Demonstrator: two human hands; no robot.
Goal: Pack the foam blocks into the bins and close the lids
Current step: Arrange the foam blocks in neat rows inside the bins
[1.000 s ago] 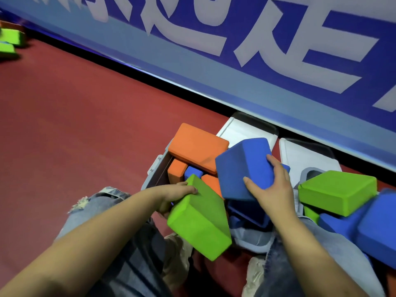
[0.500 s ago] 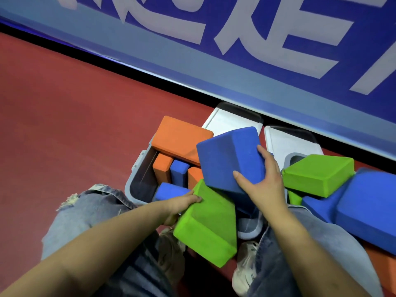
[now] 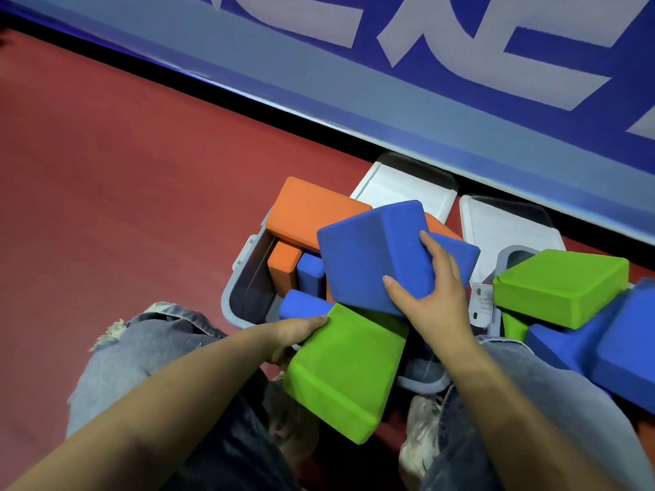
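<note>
A grey bin (image 3: 232, 295) stands on the red floor in front of my knees, holding orange and blue foam blocks. A large orange block (image 3: 308, 210) lies across its far rim. My right hand (image 3: 436, 299) grips a big blue block (image 3: 368, 253) tilted over the bin. My left hand (image 3: 297, 334) holds a green block (image 3: 347, 370) by its left edge, low at the bin's near side. A second bin (image 3: 503, 256) to the right is piled with a green block (image 3: 560, 288) and blue blocks (image 3: 623, 345).
Two white lids (image 3: 400, 193) (image 3: 510, 225) lie flat behind the bins, against a blue banner wall (image 3: 425, 101). Open red floor (image 3: 124, 193) stretches to the left. My knees in jeans and my shoes sit right below the bins.
The blue block in my right hand has moved left and lower over the first bin. The green block in my left hand has sunk towards the bin's near edge.
</note>
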